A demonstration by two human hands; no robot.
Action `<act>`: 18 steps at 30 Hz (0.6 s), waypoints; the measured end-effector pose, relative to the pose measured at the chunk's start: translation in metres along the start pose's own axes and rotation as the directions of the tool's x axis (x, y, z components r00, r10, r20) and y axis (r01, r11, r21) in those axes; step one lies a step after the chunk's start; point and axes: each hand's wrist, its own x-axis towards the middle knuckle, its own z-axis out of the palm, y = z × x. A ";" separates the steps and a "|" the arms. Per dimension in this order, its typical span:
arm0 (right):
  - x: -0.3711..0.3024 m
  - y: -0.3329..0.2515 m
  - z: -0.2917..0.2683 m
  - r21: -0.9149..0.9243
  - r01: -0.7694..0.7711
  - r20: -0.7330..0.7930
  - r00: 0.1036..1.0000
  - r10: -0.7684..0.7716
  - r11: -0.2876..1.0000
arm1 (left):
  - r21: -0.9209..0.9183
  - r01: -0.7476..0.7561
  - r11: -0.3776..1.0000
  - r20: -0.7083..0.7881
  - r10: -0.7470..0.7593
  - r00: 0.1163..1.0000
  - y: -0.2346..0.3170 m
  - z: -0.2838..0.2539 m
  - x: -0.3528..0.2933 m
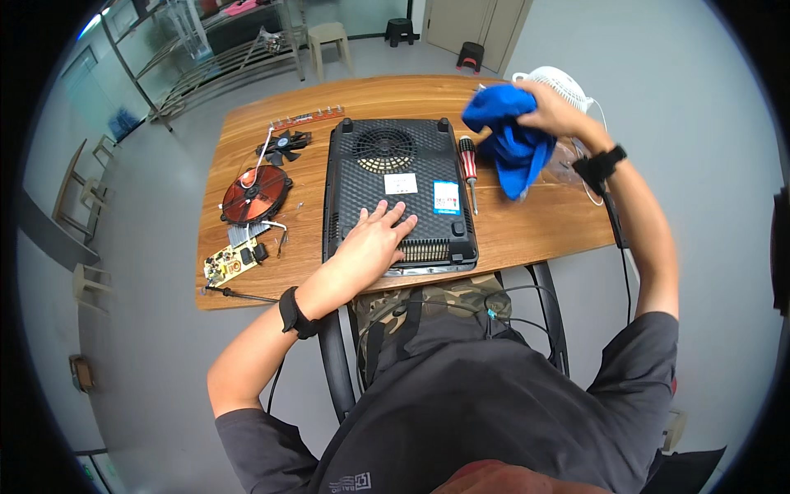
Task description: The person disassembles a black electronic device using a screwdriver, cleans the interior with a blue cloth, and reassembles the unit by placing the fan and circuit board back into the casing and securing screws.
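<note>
1. Head view: rests the left hand (370,247) on the black case (350,177), open, palm down, fingers spread.
2. Grips the blue cloth (512,144) with the right hand (550,114), closed around its top, over the right part of the table (551,235); cannot tell contact with the wood.
3. Has the case lying vented side up at the table's near edge; shows pale parts inside through the round grille (387,144) and lower slots (424,250), too covered to name.
4. Has the screwdriver (468,160) just right of the case, handle pointing away from the body.
5. Shows clear plastic (564,167) beside the cloth, contents impossible to tell.
6. Left of the case, has the fan (284,146), coil (253,198) and circuit board (234,264) on the table.
</note>
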 end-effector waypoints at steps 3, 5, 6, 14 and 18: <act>-0.027 0.027 0.028 0.027 -0.120 0.020 0.993 0.120 0.992 | 0.010 0.004 1.000 0.003 -0.004 1.000 0.000 0.000 0.000; -0.043 0.053 0.055 -0.101 -0.104 0.001 0.995 0.105 0.989 | 0.005 0.010 1.000 0.006 -0.010 1.000 -0.001 -0.001 0.001; -0.045 0.048 0.064 -0.117 -0.095 0.042 0.994 0.101 0.989 | 0.004 0.021 1.000 0.006 -0.021 1.000 0.000 -0.001 -0.001; -0.076 0.057 0.128 -0.185 -0.069 0.183 0.978 0.104 0.980 | 0.018 0.010 1.000 -0.003 -0.009 1.000 0.002 -0.004 -0.004; -0.073 0.056 0.119 -0.149 -0.086 0.301 0.945 0.128 0.985 | 0.006 0.002 1.000 0.005 -0.002 1.000 0.004 -0.006 -0.002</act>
